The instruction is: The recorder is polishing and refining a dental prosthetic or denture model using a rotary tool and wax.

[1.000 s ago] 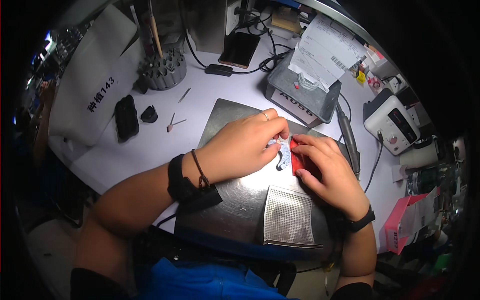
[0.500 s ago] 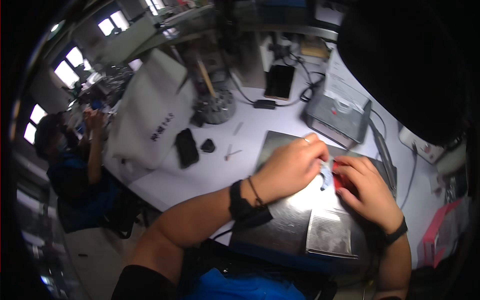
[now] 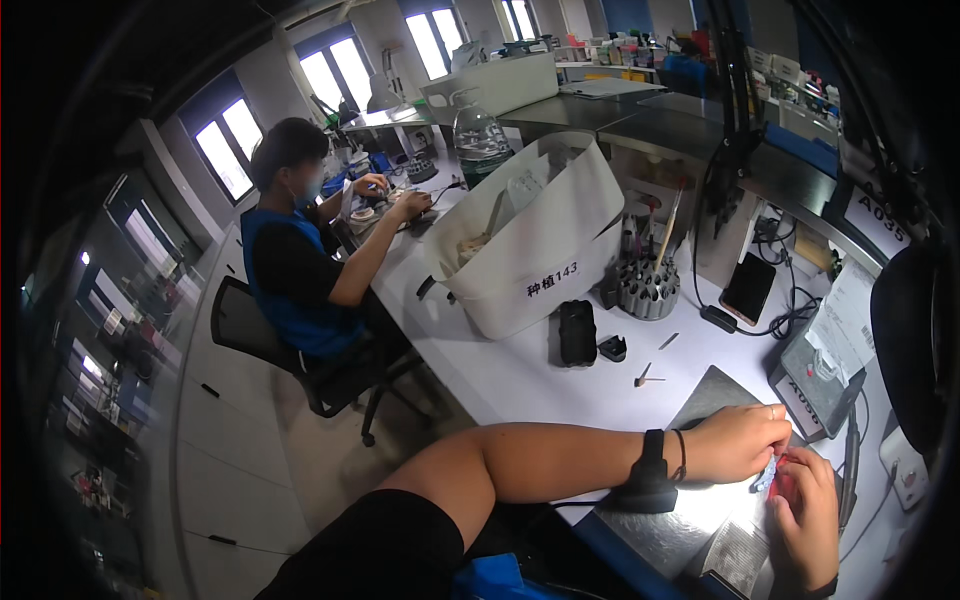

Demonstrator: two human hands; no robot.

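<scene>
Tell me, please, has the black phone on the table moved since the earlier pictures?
No. The whole view has swung, but the black phone lies in the same place, right of the round grey holder.

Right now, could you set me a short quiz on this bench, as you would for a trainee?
1. True or false: the black phone rests on the white tabletop.
2. What colour is the piece partly covered by the right hand? A) green B) red C) yellow
3. Fill in: the pale stick stands in a round grey ____.

Key: 1. True. 2. B. 3. Holder.
</scene>
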